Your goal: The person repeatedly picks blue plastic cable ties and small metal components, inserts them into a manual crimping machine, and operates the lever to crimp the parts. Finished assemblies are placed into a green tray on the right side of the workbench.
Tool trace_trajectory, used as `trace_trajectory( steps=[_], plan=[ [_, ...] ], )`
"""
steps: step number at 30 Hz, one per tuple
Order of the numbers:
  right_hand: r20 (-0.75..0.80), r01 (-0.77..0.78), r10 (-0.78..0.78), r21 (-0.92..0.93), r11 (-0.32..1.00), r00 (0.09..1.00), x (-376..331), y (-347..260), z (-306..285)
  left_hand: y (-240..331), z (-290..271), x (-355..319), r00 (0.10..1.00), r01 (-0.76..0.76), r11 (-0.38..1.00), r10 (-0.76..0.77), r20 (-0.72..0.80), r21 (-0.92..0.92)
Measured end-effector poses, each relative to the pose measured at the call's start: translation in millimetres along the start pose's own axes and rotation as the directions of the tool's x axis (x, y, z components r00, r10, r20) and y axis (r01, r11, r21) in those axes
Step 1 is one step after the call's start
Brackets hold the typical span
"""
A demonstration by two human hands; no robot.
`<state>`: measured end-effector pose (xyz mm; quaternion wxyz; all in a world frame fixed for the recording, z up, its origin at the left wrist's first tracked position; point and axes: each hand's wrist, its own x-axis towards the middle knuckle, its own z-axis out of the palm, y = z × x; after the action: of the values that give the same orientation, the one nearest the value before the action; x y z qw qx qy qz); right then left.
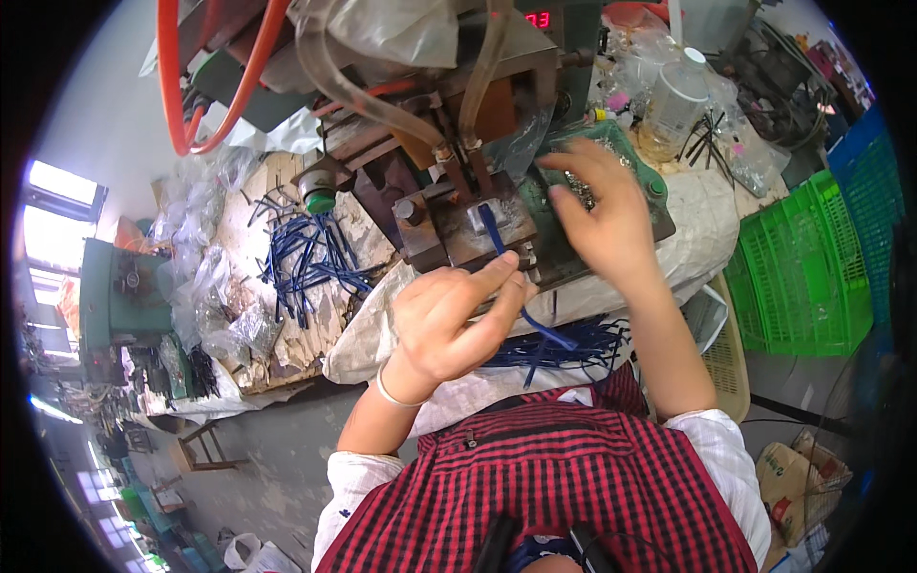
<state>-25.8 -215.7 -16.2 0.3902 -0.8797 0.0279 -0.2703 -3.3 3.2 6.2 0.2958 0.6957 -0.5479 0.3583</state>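
Observation:
My left hand (457, 320) pinches a narrow blue strap (491, 227) between thumb and fingers. The strap's far end lies on the small metal block (475, 218) of a bench press, and its other end trails toward me below the hand. To the right, my right hand (607, 210) hovers by a green tray (659, 215) of small shiny metal pieces (580, 196). Its thumb and fingers are curved and apart, slightly blurred, with nothing visible between them. Nearest my apron, a bundle of dark blue straps (573, 349) lies at the table edge.
More blue straps (310, 253) are heaped on the worn board at left, near plastic bags (215, 296). Above my hands, clear hoses (368, 110) and an orange hose (164, 76) hang around the press. A plastic jug (676, 100) stands back right; green crates (802, 272) sit far right.

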Motion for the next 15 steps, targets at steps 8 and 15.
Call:
trace_trajectory(
  steps=[8, 15],
  plan=[
    [-0.164, -0.041, -0.022, -0.373, 0.927, 0.986, -19, 108, -3, -3, 16, 3, 1.0, -0.021, 0.999, 0.022, 0.015, -0.037],
    [0.03, 0.233, -0.238, -0.35, 0.907, 0.971, 3, 92, 6, 12, 8, -6, 0.992, 0.083, 0.987, -0.094, 0.08, 0.136]
  ],
)
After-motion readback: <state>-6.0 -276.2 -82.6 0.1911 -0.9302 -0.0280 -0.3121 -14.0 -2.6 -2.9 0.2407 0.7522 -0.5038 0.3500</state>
